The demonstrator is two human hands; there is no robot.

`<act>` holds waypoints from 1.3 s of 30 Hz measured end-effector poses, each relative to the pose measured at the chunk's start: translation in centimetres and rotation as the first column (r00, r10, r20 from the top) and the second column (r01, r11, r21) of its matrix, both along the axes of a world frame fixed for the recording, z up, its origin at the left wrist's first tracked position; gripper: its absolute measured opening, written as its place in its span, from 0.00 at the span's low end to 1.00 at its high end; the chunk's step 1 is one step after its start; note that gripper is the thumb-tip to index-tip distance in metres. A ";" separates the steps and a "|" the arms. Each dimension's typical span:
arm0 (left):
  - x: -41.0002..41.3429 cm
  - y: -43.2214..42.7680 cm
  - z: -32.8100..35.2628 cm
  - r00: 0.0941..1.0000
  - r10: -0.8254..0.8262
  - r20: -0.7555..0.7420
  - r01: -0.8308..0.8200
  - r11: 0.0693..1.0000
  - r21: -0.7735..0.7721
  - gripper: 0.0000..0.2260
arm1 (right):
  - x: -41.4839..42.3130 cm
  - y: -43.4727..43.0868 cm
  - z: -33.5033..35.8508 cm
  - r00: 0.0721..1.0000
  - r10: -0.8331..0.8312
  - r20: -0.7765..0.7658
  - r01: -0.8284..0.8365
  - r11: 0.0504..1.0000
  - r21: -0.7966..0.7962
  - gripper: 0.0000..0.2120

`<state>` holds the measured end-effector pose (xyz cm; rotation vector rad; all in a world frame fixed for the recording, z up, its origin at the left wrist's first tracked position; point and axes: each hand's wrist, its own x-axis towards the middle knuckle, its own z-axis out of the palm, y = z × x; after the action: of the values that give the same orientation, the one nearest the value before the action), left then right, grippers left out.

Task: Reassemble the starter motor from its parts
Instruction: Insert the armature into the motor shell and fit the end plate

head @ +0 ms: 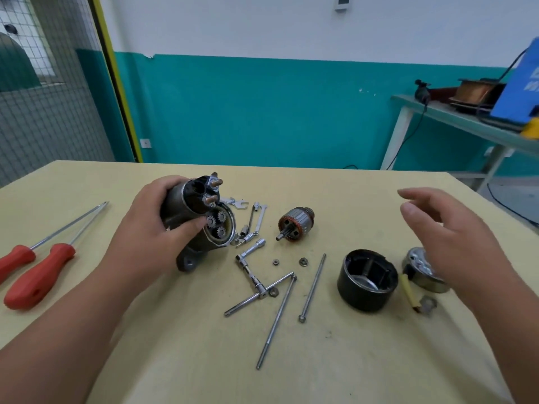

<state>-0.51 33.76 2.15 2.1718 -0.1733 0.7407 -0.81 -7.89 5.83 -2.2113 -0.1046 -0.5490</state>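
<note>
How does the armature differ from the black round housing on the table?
The armature is copper-coloured and solid and lies on its side; the black housing is hollow and stands open end up. The housing looks wider than the armature. Both rest on the table, untouched.

Two red-handled screwdrivers (38, 275) lie side by side near the left edge of the pale yellow tabletop (320, 360), shafts pointing away and to the right. Behind the tabletop stands a wall, teal (262, 112) below and white above, with a small white socket (145, 143) low on the left. A yellow post (116, 83) borders a wire mesh fence (43, 112) at far left. At right, a green side bench (455, 118) carries a spool of copper wire (474, 90) and a blue box (519, 83); a black cable (408, 135) hangs from it.
</note>
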 end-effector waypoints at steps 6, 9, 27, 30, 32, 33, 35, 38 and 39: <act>0.7 -0.8 -0.3 0.999 0.047 0.025 -0.047 0.999 0.006 0.29 | -0.1 1.8 -0.3 0.999 0.033 -0.043 -0.034 0.999 -0.030 0.11; 0.2 -0.5 -0.3 1.000 0.029 0.003 -0.029 1.000 0.006 0.28 | 1.1 4.0 0.5 0.981 0.142 -0.134 -0.167 0.965 -0.200 0.13; -6.7 -8.1 2.7 0.940 -0.074 0.333 0.030 0.991 0.133 0.15 | 7.4 5.0 5.5 0.917 0.345 -0.201 -0.398 0.834 -0.383 0.22; -6.8 -13.2 2.7 0.960 -0.276 -0.050 0.270 0.862 0.429 0.22 | 2.9 1.3 7.6 0.917 0.351 -0.190 -0.386 0.901 -0.199 0.22; -5.8 -16.7 2.5 0.925 -0.248 -0.287 0.356 0.827 0.434 0.34 | 0.4 0.1 7.7 0.907 0.342 -0.246 -0.391 0.901 -0.188 0.23; -5.1 -18.3 2.2 0.901 -0.226 -0.369 0.370 0.844 0.388 0.39 | -0.5 -0.1 7.3 0.904 0.330 -0.273 -0.388 0.900 -0.197 0.24; -4.2 -21.3 1.7 0.881 -0.172 -0.441 0.348 0.867 0.356 0.43 | -1.5 -0.2 6.2 0.903 0.294 -0.313 -0.367 0.906 -0.210 0.26; -3.6 -23.5 0.2 0.897 -0.084 -0.434 0.252 0.904 0.345 0.34 | -1.3 -0.3 4.3 0.911 0.257 -0.324 -0.344 0.905 -0.249 0.27; -3.5 -23.6 -0.2 0.894 -0.075 -0.442 0.230 0.923 0.309 0.32 | -1.2 -0.5 3.9 0.914 0.253 -0.318 -0.342 0.901 -0.267 0.26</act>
<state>-4.04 10.17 1.94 2.5697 -0.2671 0.1349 -1.96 -8.37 9.72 -2.4979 -0.4064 -0.0461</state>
